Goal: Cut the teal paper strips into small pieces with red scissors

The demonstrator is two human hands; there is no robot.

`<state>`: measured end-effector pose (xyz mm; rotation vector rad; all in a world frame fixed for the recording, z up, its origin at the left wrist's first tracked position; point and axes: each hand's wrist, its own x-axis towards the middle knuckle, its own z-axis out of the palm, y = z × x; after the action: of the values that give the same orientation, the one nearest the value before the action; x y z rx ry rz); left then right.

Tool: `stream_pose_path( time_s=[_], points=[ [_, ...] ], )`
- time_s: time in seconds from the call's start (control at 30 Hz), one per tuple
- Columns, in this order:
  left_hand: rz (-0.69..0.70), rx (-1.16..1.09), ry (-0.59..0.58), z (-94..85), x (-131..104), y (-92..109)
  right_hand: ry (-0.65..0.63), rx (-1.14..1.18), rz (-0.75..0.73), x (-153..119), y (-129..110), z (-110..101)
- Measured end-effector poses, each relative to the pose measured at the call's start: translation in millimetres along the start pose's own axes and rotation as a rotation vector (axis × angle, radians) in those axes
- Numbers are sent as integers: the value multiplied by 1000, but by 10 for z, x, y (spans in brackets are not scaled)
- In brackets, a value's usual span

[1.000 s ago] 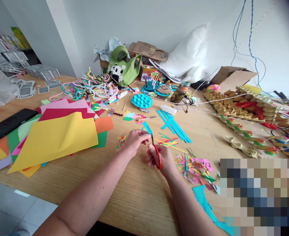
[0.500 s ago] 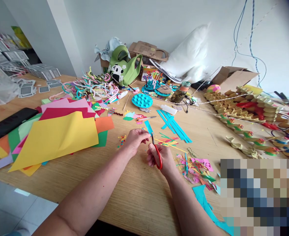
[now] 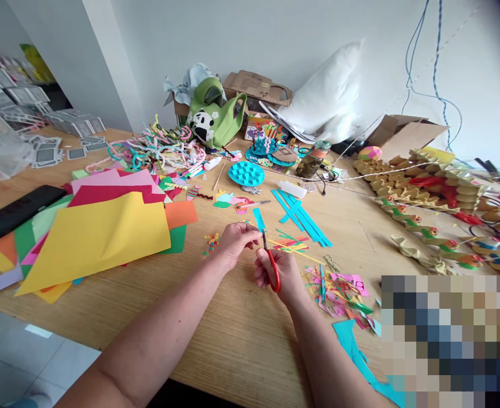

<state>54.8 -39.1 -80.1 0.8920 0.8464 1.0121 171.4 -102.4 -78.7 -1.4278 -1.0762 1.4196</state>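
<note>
My left hand [image 3: 236, 243] pinches a small blue paper strip [image 3: 258, 219] between thumb and fingers, its free end pointing away from me. My right hand [image 3: 280, 271] is wrapped round the red handles of a pair of scissors [image 3: 272, 268]. The dark blades meet the strip near my left fingertips. Beyond and to the right lie long blue paper strips [image 3: 303, 218], some crossing. Thin yellow, red and green strips [image 3: 290, 243] are on the table just past the scissors. Tiny round paper bits [image 3: 211, 242] lie left of my left hand.
Coloured sheets [image 3: 101, 238] are stacked at left. Paper scraps [image 3: 339, 292] and blue offcuts [image 3: 352, 345] lie at right. Further back are a blue round piece [image 3: 245, 174], a jar [image 3: 313, 160], a green panda bag [image 3: 220, 122] and egg trays [image 3: 424, 187].
The blue strip's free end has tilted slightly to the right. Both hands and the scissors have hardly moved.
</note>
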Motion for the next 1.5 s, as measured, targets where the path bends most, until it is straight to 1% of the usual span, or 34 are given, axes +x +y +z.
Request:
stream_pose_path(
  time_s=[0.1, 0.27, 0.43, 0.9, 1.17, 1.5],
  points=[
    [-7, -17, 16, -2, 4, -6, -2, -3, -2, -1, -11, 1],
    [-6, -7, 1, -15, 15, -6, -11, -2, 10, -3, -20, -4],
    [12, 10, 30, -24, 29, -2, -22, -10, 19, 5, 0, -10],
    [13, 32, 5, -21, 15, 2, -30, -4, 7, -3, -10, -16],
    [-1, 19, 17, -22, 26, -12, -28, -8, -2, 2, 1, -17],
    [19, -18, 36, -18, 31, -2, -26, 10, 10, 0, -6, -21]
  ],
)
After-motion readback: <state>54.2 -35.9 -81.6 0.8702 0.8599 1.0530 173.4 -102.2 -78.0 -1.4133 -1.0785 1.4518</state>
